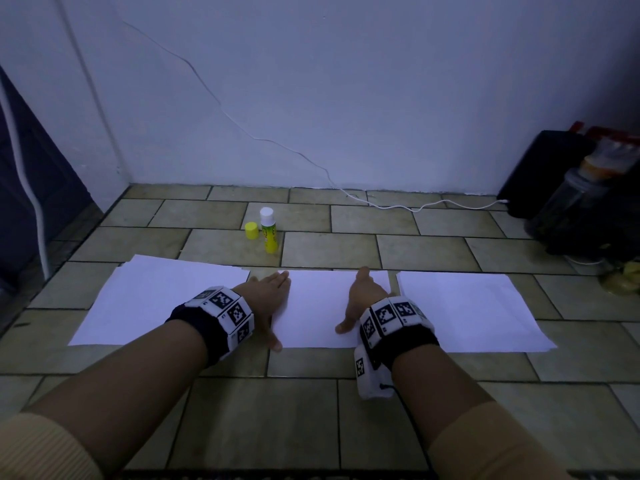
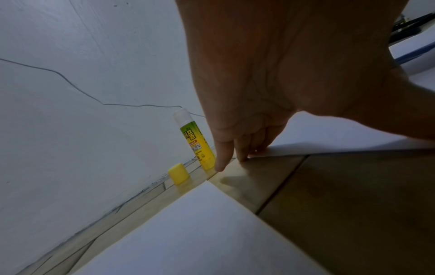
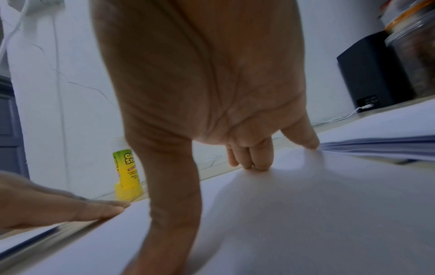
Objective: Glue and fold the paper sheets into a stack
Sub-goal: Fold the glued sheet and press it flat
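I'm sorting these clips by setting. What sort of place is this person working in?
Probably a room in a home, with the work done on the tiled floor against a plain white wall. A charging cable trails to a black box, beside food jars.

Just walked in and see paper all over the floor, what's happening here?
A person is kneeling over three lots of white paper on the tiled floor. Both the left hand and right hand press flat on the middle sheet. The glue stick stands uncapped behind it, its yellow cap alongside.
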Motion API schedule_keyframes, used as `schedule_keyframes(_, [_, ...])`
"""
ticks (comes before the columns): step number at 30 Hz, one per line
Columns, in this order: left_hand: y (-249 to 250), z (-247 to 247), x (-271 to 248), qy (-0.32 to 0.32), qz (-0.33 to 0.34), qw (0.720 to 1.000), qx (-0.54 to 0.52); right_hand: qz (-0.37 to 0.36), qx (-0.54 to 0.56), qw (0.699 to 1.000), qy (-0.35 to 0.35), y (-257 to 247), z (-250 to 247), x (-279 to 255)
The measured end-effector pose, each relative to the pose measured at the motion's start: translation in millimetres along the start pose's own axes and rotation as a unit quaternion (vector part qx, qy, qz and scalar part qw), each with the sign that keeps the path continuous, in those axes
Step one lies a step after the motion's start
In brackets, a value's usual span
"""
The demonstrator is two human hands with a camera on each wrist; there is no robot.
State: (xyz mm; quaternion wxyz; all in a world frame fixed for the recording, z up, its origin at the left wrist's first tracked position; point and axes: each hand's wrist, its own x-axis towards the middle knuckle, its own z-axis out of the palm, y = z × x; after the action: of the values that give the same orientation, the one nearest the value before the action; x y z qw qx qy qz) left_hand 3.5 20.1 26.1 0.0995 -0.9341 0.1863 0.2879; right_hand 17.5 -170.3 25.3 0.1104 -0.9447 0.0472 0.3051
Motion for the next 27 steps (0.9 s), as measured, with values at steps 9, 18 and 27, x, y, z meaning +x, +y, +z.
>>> schedule_keyframes(9, [-5, -21, -7, 0.05, -0.036, 0.998, 0.012, -0.022, -0.088, 0.992, 0.088, 8, 6, -10])
schedule_keyframes(18, [37, -14, -5, 0.112, 0.017, 0.994, 0.01, -0.064, -0.073, 0.993, 0.072, -13, 14, -14])
schedule_keyframes(27, [16, -11, -4, 0.114, -0.007, 0.992, -0.061, -0.14, -0.047, 0.986, 0.082, -41, 31, -14])
